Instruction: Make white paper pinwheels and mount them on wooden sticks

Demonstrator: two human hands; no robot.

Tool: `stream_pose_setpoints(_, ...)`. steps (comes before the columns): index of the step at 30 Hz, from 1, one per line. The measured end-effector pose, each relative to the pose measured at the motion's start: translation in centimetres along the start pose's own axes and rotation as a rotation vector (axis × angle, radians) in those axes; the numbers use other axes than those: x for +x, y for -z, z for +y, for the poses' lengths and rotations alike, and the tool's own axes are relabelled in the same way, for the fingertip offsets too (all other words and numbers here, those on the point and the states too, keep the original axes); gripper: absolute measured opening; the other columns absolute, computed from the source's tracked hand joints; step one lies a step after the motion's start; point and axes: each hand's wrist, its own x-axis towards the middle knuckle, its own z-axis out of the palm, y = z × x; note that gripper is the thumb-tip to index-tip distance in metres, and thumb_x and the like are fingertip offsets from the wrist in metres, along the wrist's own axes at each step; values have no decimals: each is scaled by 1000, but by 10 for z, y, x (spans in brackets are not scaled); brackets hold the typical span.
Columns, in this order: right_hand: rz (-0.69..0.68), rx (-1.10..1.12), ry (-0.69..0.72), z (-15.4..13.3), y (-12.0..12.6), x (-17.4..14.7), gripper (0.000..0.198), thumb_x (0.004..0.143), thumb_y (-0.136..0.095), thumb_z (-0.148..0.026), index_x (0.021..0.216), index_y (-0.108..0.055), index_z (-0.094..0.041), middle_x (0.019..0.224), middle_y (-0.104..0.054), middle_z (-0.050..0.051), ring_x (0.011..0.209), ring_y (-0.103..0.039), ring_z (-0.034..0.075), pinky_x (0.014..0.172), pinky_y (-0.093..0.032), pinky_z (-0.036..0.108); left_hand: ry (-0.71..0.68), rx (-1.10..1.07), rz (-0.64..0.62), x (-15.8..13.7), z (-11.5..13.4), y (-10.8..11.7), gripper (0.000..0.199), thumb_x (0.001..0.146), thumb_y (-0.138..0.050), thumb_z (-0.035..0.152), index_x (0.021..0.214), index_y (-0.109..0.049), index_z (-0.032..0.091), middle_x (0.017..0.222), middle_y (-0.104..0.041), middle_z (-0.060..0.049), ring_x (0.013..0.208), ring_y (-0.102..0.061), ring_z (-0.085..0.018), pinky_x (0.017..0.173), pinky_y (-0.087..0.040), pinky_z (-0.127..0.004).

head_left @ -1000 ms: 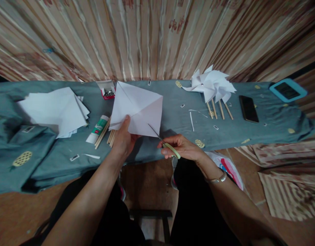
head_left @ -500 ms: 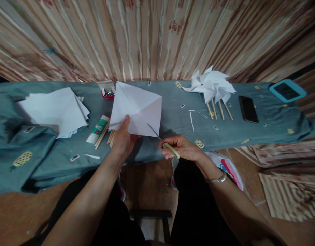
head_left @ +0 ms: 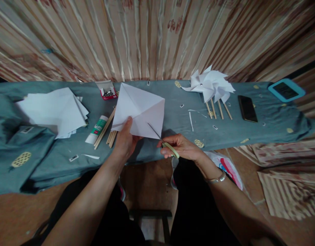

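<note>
Shifted slightly right over the table (head_left: 174, 112), by mid front edge: paper (head_left: 147, 100). From my end, I've got the left hand (head_left: 125, 140) pinching it and the right hand (head_left: 178, 146) gripping scissors (head_left: 172, 149) across its near corner.

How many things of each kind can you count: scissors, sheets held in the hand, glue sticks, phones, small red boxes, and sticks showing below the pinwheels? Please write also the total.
Scissors: 1, in the right hand
Held sheet: 1, in the left hand
Glue stick: 1
Phone: 1
Small red box: 1
Pinwheel sticks: 4 visible
Total: 9
</note>
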Motion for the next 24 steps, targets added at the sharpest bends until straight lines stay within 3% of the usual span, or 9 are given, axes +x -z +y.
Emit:
stream_pose_setpoints(7,15,24,3,3,0,1,47,61,-85,-52,83,-67,-15,56,-61,-6,51,-54,5,48,-41,16,-7,-8,-13,1,-1,2,10,93,-54,22,88,-62,19,76,-66,0,59,-61,-12,49,-50,-20)
stream_pose_setpoints(13,44,50,-44,-1,-2,1,56,54,-86,-57,85,-68,-14,60,-62,-6,54,-58,6,50,-44,16,-24,36,-26,-2,-4,2,6,89,-59,23,93,-62,19,80,-68,0,63,-63,-12,53,-52,-20)
stream_pose_setpoints(24,70,78,-52,-3,-4,1,56,51,-88,-55,84,-67,-14,58,-62,-6,51,-57,6,47,-44,17,-7,78,-18,-4,-7,2,13,92,-52,22,91,-65,21,83,-69,-2,70,-63,-17,59,-55,-28)
